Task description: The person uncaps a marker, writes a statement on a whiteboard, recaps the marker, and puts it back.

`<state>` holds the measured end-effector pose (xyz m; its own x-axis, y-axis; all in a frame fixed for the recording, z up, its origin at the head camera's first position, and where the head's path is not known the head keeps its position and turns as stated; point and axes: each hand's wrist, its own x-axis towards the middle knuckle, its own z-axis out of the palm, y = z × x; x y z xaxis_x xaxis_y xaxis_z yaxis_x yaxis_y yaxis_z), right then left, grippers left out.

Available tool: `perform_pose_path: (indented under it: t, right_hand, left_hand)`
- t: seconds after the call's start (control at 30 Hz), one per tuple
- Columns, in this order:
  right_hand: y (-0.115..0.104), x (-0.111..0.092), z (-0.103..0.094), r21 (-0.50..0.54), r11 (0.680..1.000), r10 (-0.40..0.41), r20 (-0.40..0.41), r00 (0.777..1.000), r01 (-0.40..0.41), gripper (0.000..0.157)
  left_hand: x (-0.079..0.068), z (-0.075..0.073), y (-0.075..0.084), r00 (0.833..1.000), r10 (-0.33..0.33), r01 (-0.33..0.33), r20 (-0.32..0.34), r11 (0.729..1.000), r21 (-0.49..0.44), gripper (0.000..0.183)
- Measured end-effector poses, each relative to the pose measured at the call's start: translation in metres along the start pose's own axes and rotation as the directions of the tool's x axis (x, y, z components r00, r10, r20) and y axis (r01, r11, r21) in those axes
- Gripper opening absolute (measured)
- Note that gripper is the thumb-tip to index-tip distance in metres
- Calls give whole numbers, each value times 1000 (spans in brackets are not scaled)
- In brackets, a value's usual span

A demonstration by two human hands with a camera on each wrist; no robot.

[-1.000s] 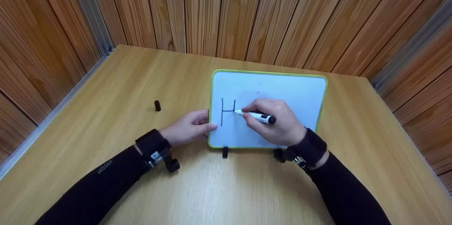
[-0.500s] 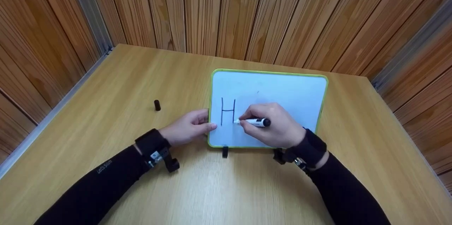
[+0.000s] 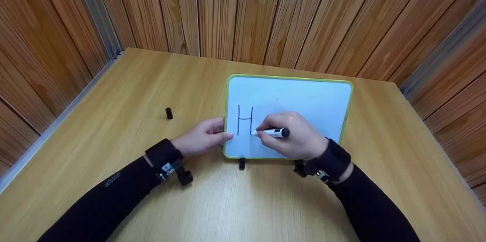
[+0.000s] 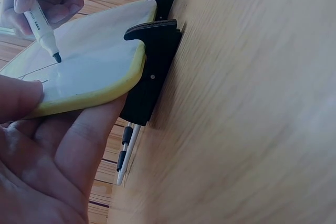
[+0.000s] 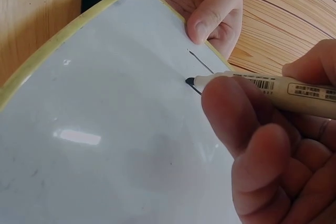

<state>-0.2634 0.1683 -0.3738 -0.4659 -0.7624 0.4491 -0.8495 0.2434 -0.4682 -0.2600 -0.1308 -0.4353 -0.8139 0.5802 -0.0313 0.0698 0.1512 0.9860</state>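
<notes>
A small whiteboard (image 3: pixel 296 94) with a yellow-green rim leans back on a black stand (image 4: pixel 152 72). Its left edge is gripped by my left hand (image 3: pixel 201 137), thumb on the front and fingers behind. In my right hand (image 3: pixel 294 135) I pinch a white marker (image 3: pixel 271 133) with a black end. The marker's dark tip (image 5: pixel 190 81) touches the board at the foot of a black letter H (image 3: pixel 245 119), near the left side. In the left wrist view the right hand with the marker shows beyond the rim.
A black marker cap (image 3: pixel 169 113) lies on the wooden table (image 3: pixel 125 120), left of the board. Wood-panelled walls (image 3: pixel 243 14) stand behind the table and at both sides. Each wrist wears a black strap (image 3: pixel 165 154) with a camera.
My right hand has moved downward with the marker, drawing the right upright of the H down from the crossbar to its foot. The left hand has stayed on the board's edge.
</notes>
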Motion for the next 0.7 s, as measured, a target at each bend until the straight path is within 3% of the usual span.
perform_pose_path:
  t: [0.43, 0.7]
  right_hand:
    - [1, 0, 1, 20, 998, -64, -38, 997, 65, 5]
    - [2, -4, -9, 127, 987, -91, -102, 991, 104, 12]
  left_hand:
    - [-1, 0, -3, 1000, 30, -30, 8, 1000, -6, 54]
    - [-1, 0, -1, 1000, 16, -16, 4, 1000, 0, 54]
